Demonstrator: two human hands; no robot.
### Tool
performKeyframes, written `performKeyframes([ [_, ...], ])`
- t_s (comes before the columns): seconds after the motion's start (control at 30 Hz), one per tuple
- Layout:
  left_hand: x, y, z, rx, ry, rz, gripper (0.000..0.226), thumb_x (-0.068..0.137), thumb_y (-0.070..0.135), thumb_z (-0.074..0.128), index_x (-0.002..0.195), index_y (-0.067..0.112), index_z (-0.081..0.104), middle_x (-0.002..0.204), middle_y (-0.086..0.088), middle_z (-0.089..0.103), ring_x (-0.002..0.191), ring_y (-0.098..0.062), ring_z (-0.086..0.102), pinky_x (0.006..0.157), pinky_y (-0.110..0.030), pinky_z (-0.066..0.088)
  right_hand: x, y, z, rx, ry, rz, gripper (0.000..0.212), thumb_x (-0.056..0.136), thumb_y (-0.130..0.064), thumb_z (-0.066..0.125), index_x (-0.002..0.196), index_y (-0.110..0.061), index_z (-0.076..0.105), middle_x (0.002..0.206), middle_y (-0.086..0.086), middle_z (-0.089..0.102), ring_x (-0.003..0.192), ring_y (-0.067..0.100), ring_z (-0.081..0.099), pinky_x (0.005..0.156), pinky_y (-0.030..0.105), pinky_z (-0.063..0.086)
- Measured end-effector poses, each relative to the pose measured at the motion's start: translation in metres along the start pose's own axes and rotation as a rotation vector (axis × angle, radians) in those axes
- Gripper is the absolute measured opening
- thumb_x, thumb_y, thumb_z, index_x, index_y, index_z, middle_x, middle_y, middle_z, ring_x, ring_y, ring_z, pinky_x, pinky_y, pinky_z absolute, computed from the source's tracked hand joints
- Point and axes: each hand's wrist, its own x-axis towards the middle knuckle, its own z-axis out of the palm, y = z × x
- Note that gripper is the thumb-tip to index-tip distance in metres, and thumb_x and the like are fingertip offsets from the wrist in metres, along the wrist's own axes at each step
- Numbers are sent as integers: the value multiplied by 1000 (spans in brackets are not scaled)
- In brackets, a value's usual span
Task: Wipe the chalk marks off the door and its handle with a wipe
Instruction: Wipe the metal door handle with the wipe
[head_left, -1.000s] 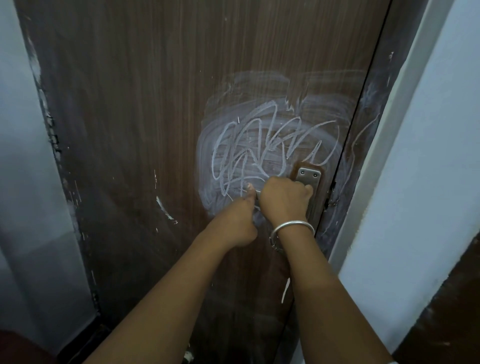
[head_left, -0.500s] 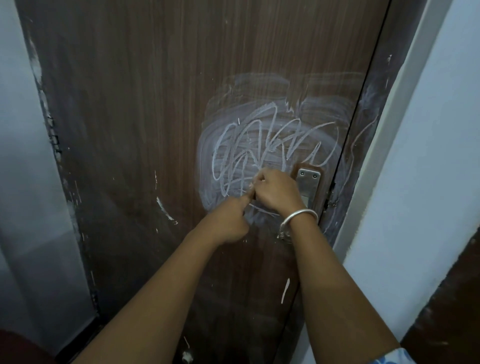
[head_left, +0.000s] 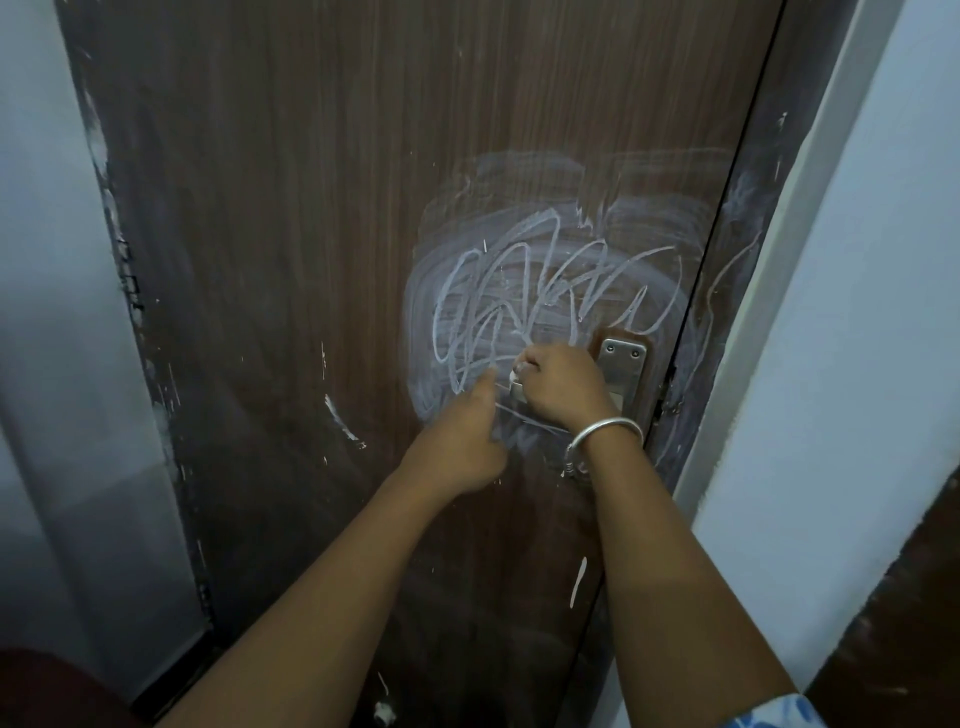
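Pointing one digit at the chalk marks (head_left: 545, 291) on the door (head_left: 311, 208), the left grip (head_left: 457, 441) is otherwise curled, with nothing held. A small white bit (head_left: 521, 370), not identifiable as a wipe, is pinched in the right grip (head_left: 563, 387), over the handle (head_left: 516, 391), beside the plate (head_left: 623, 364).

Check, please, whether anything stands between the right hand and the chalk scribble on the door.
Nothing visible does: the right hand, pinching a small white thing, is at the chalk scribble's lower edge. The left hand lies beside it, lower left, not between.
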Motion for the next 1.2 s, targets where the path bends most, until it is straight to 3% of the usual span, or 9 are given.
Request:
performKeyframes([
  [0.17,0,0,4,-3,3,38,74,79,10,60,142,16,22,79,14,45,76,-11,54,71,-32,49,-3,3,2,36,29,41,18,90,-20,47,93,-8,60,95,15,66,90,33,59,66,29,35],
  [0.27,0,2,9,-43,-3,62,67,78,7,59,136,18,29,85,10,51,81,-12,57,67,-25,48,-3,1,0,2,-30,-2,23,90,-18,44,74,-8,58,88,17,65,81,32,57,64,28,31],
  [0.37,1,3,12,-47,2,79,57,77,6,59,128,14,36,92,3,56,82,-11,57,70,-31,50,-3,2,-1,0,-33,-27,37,91,-17,42,54,-17,37,76,14,58,67,24,45,62,29,27],
  [0.53,-2,7,14,56,-5,78,68,76,8,59,136,14,28,104,-5,53,90,-20,57,76,-37,51,-7,2,-4,-28,-5,-34,40,89,-16,41,50,-16,34,62,5,47,59,20,39,58,32,28],
  [0.63,-4,9,14,157,-45,34,75,77,11,60,141,15,21,111,-12,52,94,-28,56,80,-44,51,-14,2,-1,-41,90,-63,37,89,-21,40,56,-6,49,67,14,61,61,23,46,58,29,28],
  [0.73,-4,8,11,349,-52,26,78,79,17,59,143,19,16,119,-14,50,103,-31,54,79,-41,48,-20,0,2,-105,198,-107,42,84,-28,32,69,-2,62,74,18,66,68,30,56,62,31,30],
  [0.83,-3,6,7,487,-71,-11,84,80,25,57,146,27,5,127,-12,47,112,-32,52,82,-43,45,-24,7,6,-315,183,-87,41,93,-34,37,85,-5,65,87,17,67,83,32,58,76,37,39],
  [1.0,1,7,4,510,-69,-30,87,81,24,58,146,32,2,129,-13,48,113,-32,52,84,-42,44,-51,19,4,-477,288,59,40,91,-46,45,85,-14,69,79,10,65,84,31,51,71,38,28],
  [1.2,0,6,8,484,-70,-31,89,80,20,57,146,31,0,124,-13,50,107,-32,54,78,-42,45,-50,29,-11,-236,221,-21,29,93,-23,40,95,-7,64,92,16,66,84,32,57,82,38,35],
])
